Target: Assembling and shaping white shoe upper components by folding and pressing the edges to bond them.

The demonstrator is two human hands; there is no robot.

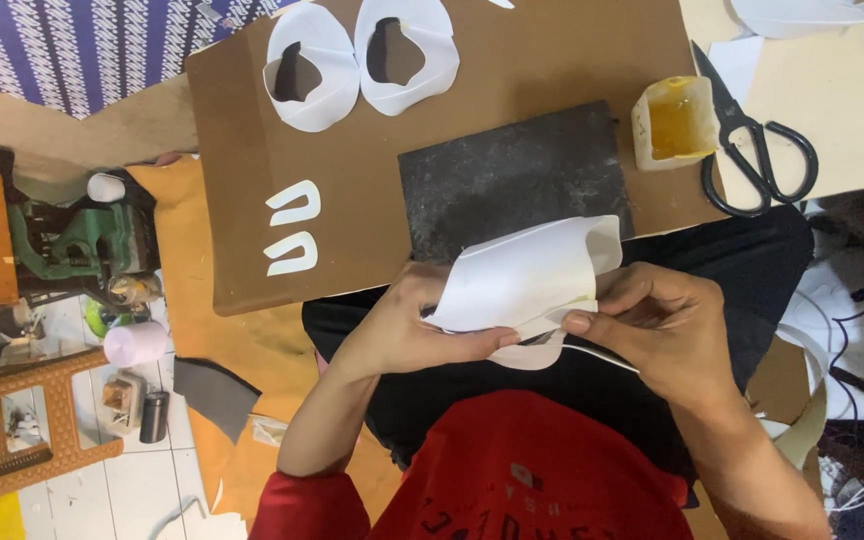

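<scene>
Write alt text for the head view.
Both hands, left hand and right hand, hold a folded white sheet over the lap. Beyond lie a brown board with a dark slab, a glue tub and black scissors.

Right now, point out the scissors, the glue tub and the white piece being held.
scissors (752,150): head view, near the pivot.
glue tub (674,122): head view, yellow inside.
white piece (527,275): head view, its broad face.
</scene>
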